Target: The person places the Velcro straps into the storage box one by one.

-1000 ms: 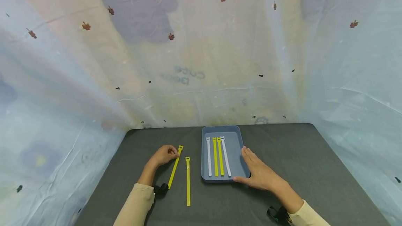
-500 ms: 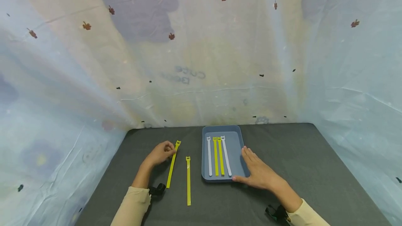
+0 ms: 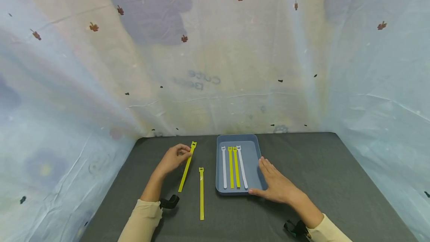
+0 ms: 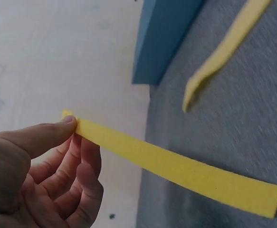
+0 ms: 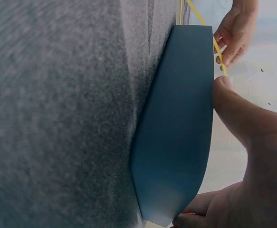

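My left hand (image 3: pixel 174 158) pinches a yellow hook-and-loop cable tie (image 3: pixel 185 173) near its slotted head, between thumb and fingers. In the left wrist view the tie's tail (image 4: pixel 190 175) slants away from the fingertips over the dark table. A second yellow cable tie (image 3: pixel 201 197) lies on the table between that hand and the blue-grey tray (image 3: pixel 250 156). At the tray's near right corner rests my right hand (image 3: pixel 277 185), fingers straight along the right rim, thumb touching the near rim. Inside the tray lie two white cable ties (image 3: pixel 224 169) and two yellow ones (image 3: pixel 231 169), side by side.
A dark grey cloth (image 3: pixel 319 174) covers the table. Patterned pale curtains (image 3: pixel 215 59) hang behind it and at both sides. Black straps (image 3: pixel 169 201) sit at both wrists.
My left hand has lifted the pinched yellow cable tie and moved it away from me, first a little left and then back right. The right hand and tray have stayed put.
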Action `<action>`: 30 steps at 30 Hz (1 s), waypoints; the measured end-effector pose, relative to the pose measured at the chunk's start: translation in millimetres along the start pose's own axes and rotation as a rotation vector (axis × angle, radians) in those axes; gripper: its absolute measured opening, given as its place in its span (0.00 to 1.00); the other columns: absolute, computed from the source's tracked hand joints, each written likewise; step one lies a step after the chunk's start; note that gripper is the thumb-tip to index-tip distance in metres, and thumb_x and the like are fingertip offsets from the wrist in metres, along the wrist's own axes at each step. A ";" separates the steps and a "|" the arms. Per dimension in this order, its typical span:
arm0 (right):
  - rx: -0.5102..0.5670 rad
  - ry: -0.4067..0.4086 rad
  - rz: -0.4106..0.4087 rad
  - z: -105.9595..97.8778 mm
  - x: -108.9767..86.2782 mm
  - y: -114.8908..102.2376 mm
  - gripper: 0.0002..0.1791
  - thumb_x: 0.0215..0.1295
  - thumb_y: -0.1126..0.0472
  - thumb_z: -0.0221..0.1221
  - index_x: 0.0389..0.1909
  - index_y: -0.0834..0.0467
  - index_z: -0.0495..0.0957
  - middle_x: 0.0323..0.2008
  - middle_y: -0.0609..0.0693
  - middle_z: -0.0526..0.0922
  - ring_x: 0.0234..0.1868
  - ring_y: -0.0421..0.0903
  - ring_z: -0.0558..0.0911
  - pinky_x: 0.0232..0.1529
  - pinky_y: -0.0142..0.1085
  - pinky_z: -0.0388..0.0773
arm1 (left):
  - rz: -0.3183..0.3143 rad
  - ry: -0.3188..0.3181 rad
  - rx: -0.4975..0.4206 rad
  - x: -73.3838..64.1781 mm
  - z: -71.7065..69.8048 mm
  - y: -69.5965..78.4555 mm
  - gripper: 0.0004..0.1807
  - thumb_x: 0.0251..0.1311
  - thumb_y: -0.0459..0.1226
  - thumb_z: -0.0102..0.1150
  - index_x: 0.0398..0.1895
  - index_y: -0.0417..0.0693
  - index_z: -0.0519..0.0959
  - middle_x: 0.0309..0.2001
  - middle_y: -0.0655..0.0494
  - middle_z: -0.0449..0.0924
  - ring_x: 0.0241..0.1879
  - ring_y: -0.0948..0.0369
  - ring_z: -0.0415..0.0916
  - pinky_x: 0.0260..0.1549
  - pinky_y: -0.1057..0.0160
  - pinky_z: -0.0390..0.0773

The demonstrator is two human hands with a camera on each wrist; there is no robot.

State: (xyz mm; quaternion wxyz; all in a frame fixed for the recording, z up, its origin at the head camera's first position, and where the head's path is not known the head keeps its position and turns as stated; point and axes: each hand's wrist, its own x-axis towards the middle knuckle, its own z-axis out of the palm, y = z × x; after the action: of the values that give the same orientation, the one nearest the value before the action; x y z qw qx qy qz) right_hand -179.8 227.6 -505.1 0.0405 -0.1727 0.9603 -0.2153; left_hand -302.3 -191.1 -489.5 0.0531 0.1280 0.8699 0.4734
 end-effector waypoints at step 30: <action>-0.016 0.032 -0.004 7.3 1.5 -0.3 0.71 0.64 0.22 0.63 0.84 0.73 0.47 0.85 0.70 0.46 0.86 0.67 0.48 0.84 0.61 0.48 | 0.184 -0.052 -0.213 18.7 69.6 92.9 0.12 0.78 0.41 0.64 0.54 0.42 0.82 0.43 0.49 0.86 0.39 0.53 0.87 0.37 0.57 0.88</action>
State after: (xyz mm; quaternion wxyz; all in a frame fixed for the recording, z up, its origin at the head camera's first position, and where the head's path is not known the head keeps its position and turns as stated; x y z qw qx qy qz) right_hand -180.0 223.9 -511.6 0.0234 -0.1714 0.9622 -0.2105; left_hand -289.4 -81.4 -449.1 0.0451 0.2131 0.7977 0.5624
